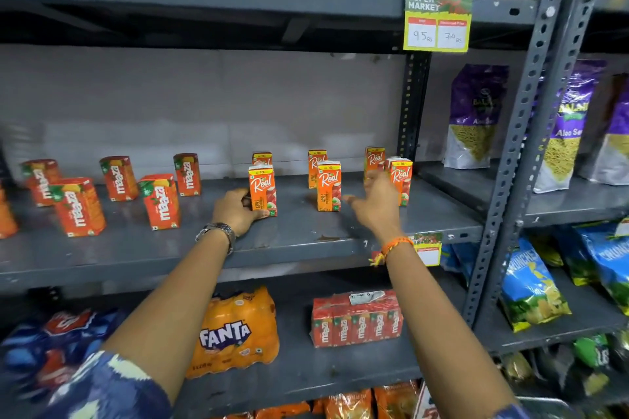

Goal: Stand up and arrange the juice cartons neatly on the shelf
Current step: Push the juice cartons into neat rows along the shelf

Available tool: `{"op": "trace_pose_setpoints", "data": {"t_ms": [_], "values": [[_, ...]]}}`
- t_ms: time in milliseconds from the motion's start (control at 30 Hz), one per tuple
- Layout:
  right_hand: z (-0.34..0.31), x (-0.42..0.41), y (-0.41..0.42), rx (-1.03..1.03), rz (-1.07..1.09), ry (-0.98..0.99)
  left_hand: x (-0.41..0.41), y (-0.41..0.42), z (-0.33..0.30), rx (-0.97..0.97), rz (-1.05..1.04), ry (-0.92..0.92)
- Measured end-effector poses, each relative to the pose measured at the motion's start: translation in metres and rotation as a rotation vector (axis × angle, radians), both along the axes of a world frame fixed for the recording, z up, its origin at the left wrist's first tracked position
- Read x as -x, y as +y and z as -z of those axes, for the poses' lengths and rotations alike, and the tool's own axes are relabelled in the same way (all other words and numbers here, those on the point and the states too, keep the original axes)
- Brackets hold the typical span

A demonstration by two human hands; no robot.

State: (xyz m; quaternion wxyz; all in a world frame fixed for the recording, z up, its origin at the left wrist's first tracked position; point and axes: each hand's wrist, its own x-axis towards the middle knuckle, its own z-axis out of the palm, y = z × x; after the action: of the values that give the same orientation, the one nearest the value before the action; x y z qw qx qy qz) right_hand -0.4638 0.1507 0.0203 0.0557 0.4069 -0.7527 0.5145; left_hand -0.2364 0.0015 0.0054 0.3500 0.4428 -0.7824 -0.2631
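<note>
On the grey metal shelf (299, 231) stand several small juice cartons, all upright. Red Maaza cartons (160, 202) fill the left part in two loose rows. Orange Real cartons sit to the right in front-and-back pairs. My left hand (235, 209) grips the front-left Real carton (262, 190) at its lower left side. My right hand (377, 204) hovers with spread fingers between the middle Real carton (329, 186) and the right Real carton (401, 180), holding nothing and partly hiding the right pair.
A shelf upright (531, 133) bounds the bay on the right, with purple snack bags (476, 116) beyond. A price tag (437, 22) hangs from the shelf above. Below lie a Fanta pack (235, 333) and a wrapped Maaza pack (355, 320).
</note>
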Motion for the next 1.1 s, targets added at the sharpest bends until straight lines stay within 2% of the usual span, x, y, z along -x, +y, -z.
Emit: {"op": "trace_pose_setpoints", "data": {"t_ms": [67,167,267,900,1000,1100], "values": [[-0.004,-0.006,-0.013,-0.219,-0.187,-0.122,-0.001,-0.001,0.001,0.005,0.003,-0.007],[-0.008,-0.007,-0.024,-0.371,-0.276,-0.093,-0.002,-0.003,0.003,0.0,0.006,-0.011],[-0.008,-0.005,-0.027,-0.382,-0.3,-0.035,0.0,-0.004,0.004,-0.012,0.003,-0.002],[-0.005,-0.003,-0.018,-0.366,-0.34,-0.036,0.0,-0.003,0.005,0.01,-0.017,-0.025],[-0.003,-0.002,-0.016,-0.361,-0.35,-0.013,-0.006,0.005,-0.003,-0.053,-0.009,-0.053],[-0.002,-0.002,-0.013,-0.316,-0.345,0.0,-0.032,0.019,-0.011,-0.116,0.023,0.014]]}}
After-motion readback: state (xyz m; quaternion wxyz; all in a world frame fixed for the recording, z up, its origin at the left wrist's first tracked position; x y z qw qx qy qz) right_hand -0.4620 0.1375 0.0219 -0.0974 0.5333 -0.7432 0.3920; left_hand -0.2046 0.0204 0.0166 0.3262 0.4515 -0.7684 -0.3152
